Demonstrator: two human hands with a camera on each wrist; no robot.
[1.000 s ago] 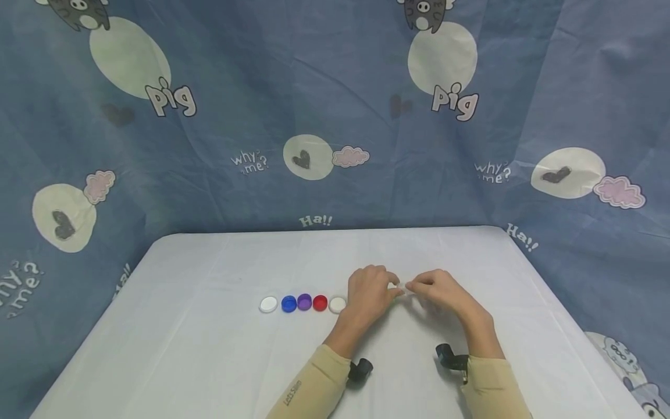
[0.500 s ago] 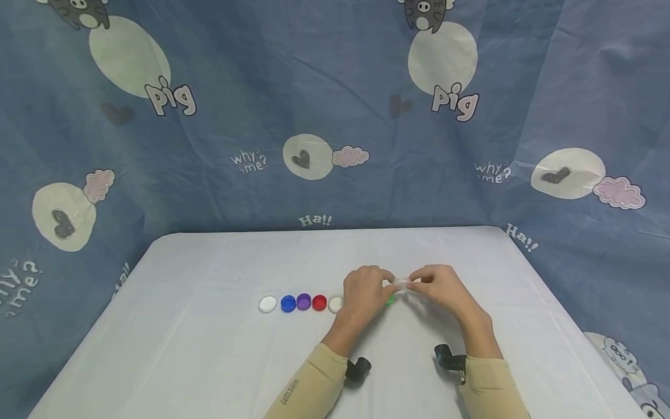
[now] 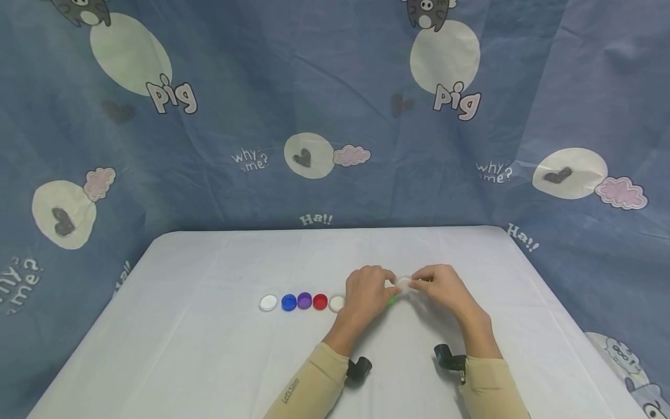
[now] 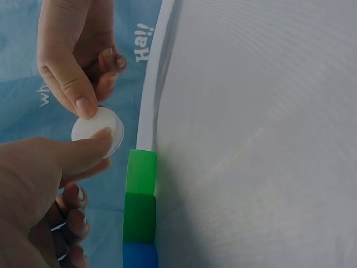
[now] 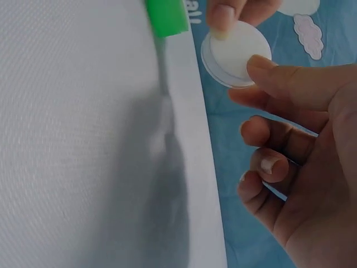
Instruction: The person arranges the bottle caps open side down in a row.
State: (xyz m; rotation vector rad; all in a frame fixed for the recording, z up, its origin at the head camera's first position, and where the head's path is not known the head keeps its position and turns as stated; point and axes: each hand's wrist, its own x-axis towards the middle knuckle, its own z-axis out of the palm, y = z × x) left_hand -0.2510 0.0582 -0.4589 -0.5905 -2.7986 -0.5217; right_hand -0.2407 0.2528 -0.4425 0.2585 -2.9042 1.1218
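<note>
Both hands hold one white round disc [image 3: 403, 283] with a clear rim, raised over the table's right half. In the left wrist view its flat white face [image 4: 92, 125] is tilted up. My left hand [image 3: 369, 291] pinches its left edge between thumb and forefinger. At the opposite edge, my right hand [image 3: 445, 291] pinches with thumb and forefinger, its other fingers curled loosely, as the right wrist view shows around the disc [image 5: 237, 53]. Below the disc a bright green cap-like piece [image 4: 141, 170] stands on the table, mostly hidden by my left hand in the head view.
Left of my hands a row lies on the white table [image 3: 209, 349]: a white round piece [image 3: 268, 302], a blue cap [image 3: 289, 302], a purple cap [image 3: 305, 300], a red cap [image 3: 320, 301] and another white round piece [image 3: 337, 303]. A patterned blue cloth [image 3: 235, 87] hangs behind.
The white disc, barely visible between the fingertips a second ago, now shows more of its face. My hands have spread slightly apart, and the green piece has come into view beneath them.
</note>
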